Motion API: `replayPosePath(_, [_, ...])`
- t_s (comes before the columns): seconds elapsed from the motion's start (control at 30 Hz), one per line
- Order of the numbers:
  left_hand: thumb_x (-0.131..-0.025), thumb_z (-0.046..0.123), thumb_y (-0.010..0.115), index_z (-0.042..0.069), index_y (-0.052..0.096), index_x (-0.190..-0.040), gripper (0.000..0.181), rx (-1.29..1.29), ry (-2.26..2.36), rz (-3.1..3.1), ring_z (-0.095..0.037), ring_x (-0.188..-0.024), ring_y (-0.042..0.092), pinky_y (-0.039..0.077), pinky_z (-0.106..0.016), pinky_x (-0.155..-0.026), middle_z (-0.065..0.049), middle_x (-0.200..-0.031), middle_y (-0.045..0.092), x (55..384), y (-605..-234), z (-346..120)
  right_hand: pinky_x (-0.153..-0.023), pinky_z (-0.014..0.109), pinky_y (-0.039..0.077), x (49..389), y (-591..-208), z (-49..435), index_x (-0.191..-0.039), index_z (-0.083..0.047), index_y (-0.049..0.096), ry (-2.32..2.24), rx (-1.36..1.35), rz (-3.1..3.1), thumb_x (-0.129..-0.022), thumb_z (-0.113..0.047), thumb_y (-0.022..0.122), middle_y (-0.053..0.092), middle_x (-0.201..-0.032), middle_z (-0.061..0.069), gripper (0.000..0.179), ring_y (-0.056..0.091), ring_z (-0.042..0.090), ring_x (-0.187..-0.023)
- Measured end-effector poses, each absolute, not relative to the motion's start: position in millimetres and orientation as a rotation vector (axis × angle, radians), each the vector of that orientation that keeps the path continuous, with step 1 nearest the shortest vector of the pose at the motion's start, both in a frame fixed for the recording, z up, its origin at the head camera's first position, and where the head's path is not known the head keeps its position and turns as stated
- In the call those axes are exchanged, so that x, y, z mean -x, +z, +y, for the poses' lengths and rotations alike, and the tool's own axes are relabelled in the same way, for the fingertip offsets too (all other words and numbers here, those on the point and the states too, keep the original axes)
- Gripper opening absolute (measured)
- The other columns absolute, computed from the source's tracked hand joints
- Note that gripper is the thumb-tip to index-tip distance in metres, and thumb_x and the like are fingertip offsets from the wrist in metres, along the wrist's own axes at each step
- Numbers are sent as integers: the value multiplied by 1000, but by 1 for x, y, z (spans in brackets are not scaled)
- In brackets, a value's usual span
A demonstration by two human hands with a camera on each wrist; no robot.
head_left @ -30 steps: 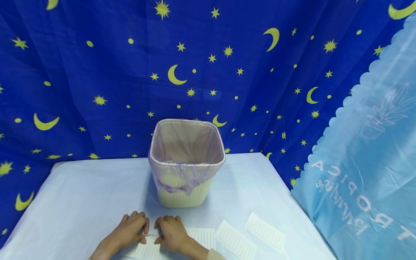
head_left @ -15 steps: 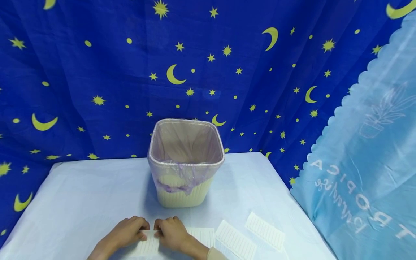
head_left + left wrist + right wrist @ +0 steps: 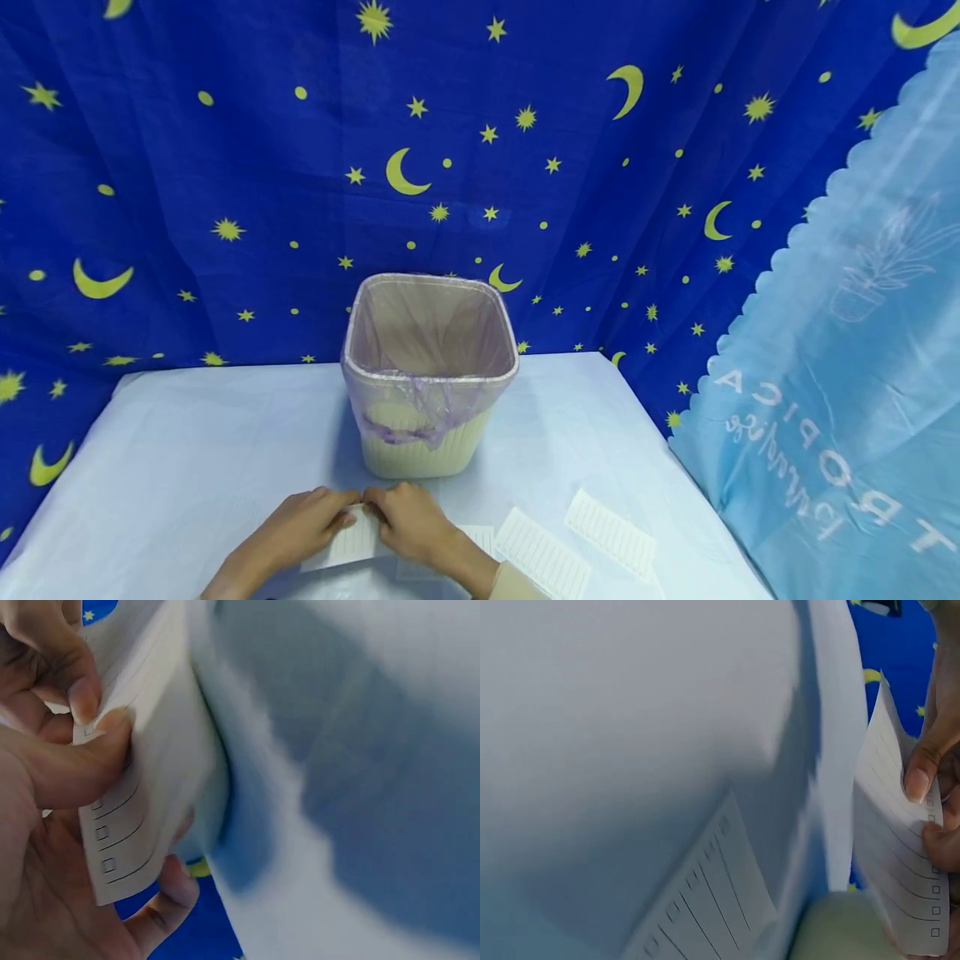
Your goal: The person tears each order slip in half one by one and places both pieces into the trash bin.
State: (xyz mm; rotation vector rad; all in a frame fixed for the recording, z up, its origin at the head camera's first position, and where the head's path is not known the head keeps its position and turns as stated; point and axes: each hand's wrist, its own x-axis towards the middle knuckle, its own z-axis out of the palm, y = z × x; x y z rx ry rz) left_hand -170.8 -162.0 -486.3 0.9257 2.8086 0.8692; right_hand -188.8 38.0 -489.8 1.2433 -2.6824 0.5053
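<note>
In the head view my left hand (image 3: 300,531) and right hand (image 3: 415,523) meet at the top edge of a lined paper sheet (image 3: 351,540). Both hands pinch this checklist sheet between thumb and fingers. It is raised at a slant above the table, and the left wrist view shows the paper (image 3: 161,742) bending, with small printed boxes along one edge. A second lined sheet (image 3: 480,537) lies below my right hand, partly covered by it. Two more lined sheets, the nearer one (image 3: 543,552) and the farther one (image 3: 611,533), lie to the right.
A cream waste bin (image 3: 420,454) lined with a thin purple bag stands just beyond the hands. White cloth covers the table (image 3: 225,433). Behind hangs a blue curtain (image 3: 262,167) with moons and stars, and a light blue cloth (image 3: 847,375) hangs at the right.
The sheet has risen off the table, tilting up between the hands. Both hands have drawn together at its top edge, their fingertips now nearly touching.
</note>
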Motion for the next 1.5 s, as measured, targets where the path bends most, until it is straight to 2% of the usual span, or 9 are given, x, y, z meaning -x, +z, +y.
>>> replayPosePath(0.1, [-96, 28, 60, 23, 61, -83, 14, -936, 878, 2857, 4, -54, 39, 36, -21, -52, 17, -63, 46, 171, -481, -153, -52, 4, 33, 191, -485, 45, -87, -12, 70, 543, -1239, -2650, -88, -3, 61, 60, -65, -9, 13, 36, -8, -53])
replayPosePath(0.27, [-97, 31, 58, 27, 52, -70, 28, -898, 915, 2912, 4, -52, 32, 32, -20, -52, 19, -58, 35, 172, -476, -141, -53, 5, 33, 193, -481, 54, -81, -16, 68, 498, -1217, -2573, -87, -8, 62, 57, -63, -12, 12, 36, -7, -55])
replayPosePath(0.47, [-92, 25, 65, 28, 55, -64, 30, -942, 902, 3017, 6, -52, 32, 32, -20, -51, 21, -56, 35, 174, -473, -131, -53, 5, 31, 193, -479, 63, -79, -18, 67, 503, -1202, -2520, -83, -7, 64, 55, -61, -12, 12, 35, -6, -55])
replayPosePath(0.77, [-88, 20, 70, 26, 51, -55, 38, -985, 914, 3033, 5, -49, 24, 28, -18, -48, 20, -53, 24, 175, -464, -118, -53, 3, 30, 191, -474, 68, -75, -16, 73, 710, -1097, -2527, -74, -1, 67, 63, -63, -10, 16, 35, -8, -55])
replayPosePath(1.03, [-83, 19, 74, 25, 43, -48, 46, -1017, 880, 3160, 4, -49, 17, 23, -17, -47, 19, -52, 16, 173, -463, -110, -44, 6, 26, 189, -467, 68, -73, -11, 76, 990, -950, -2640, -75, 1, 68, 67, -62, -5, 15, 30, -13, -50])
replayPosePath(1.2, [-82, 23, 75, 21, 34, -45, 55, -1125, 862, 3293, 5, -51, 11, 18, -15, -45, 19, -54, 11, 170, -463, -107, -45, 10, 26, 190, -468, 68, -69, -7, 74, 1265, -857, -2687, -74, 2, 64, 67, -60, 0, 14, 33, -10, -48])
replayPosePath(1.3, [-82, 24, 75, 22, 38, -45, 52, -1170, 815, 3340, 4, -50, 14, 20, -16, -45, 18, -52, 15, 170, -464, -105, -48, 12, 29, 192, -470, 68, -68, -3, 73, 1428, -798, -2690, -74, 2, 63, 67, -60, 6, 13, 37, -7, -50])
replayPosePath(1.4, [-80, 23, 76, 24, 49, -48, 42, -1180, 747, 3331, 3, -48, 21, 28, -20, -46, 17, -48, 24, 171, -464, -103, -49, 12, 30, 194, -472, 70, -69, 1, 72, 1558, -758, -2683, -75, 3, 62, 66, -62, 11, 11, 38, -5, -50])
replayPosePath(1.5, [-80, 24, 75, 25, 54, -52, 35, -1163, 683, 3293, 1, -47, 28, 32, -24, -47, 16, -48, 31, 172, -464, -102, -49, 13, 30, 195, -474, 72, -71, 3, 71, 1615, -752, -2687, -76, 3, 62, 66, -62, 14, 11, 40, -4, -51])
